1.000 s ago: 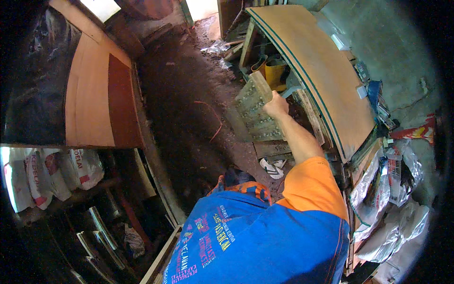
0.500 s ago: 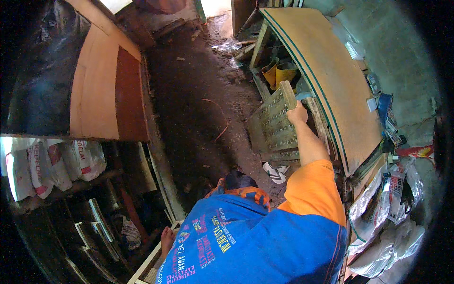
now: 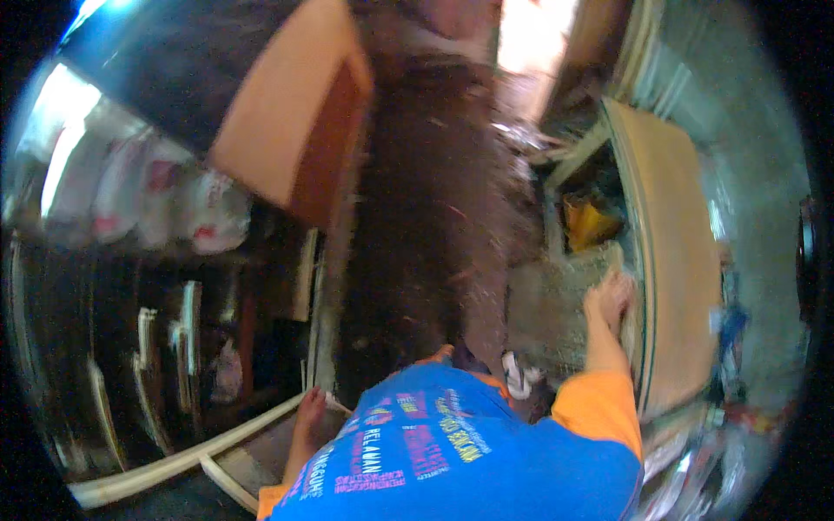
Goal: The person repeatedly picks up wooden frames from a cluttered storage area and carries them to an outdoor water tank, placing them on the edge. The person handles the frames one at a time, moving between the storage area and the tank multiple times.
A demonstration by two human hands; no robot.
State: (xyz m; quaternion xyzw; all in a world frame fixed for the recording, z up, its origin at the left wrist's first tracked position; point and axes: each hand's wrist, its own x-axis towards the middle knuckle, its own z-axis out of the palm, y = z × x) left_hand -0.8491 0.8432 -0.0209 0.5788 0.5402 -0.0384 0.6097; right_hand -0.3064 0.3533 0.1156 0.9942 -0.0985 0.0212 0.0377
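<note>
My right hand (image 3: 611, 297) is closed over the top edge of a weathered wooden panel (image 3: 556, 304). That panel stands on edge against the open side of a low bench with a tan top (image 3: 673, 260). Down at my left side, my left hand (image 3: 311, 410) grips the edge of a pale wooden frame (image 3: 187, 458), which has a crossbar and a darker sheet inside it. Motion blur softens both hands, and the left fingers show only in part.
Yellow boots (image 3: 591, 224) sit under the bench. A white-strapped sandal (image 3: 516, 377) lies on the dark floor (image 3: 408, 226). White sacks (image 3: 217, 213) and upright boards (image 3: 191, 339) fill the shelving at left. Plastic bags (image 3: 686, 473) lie at lower right.
My view has swung left, so the bench and panel appear further right. More of the pale frame shows beside my left hand. My right hand stays on the panel's edge.
</note>
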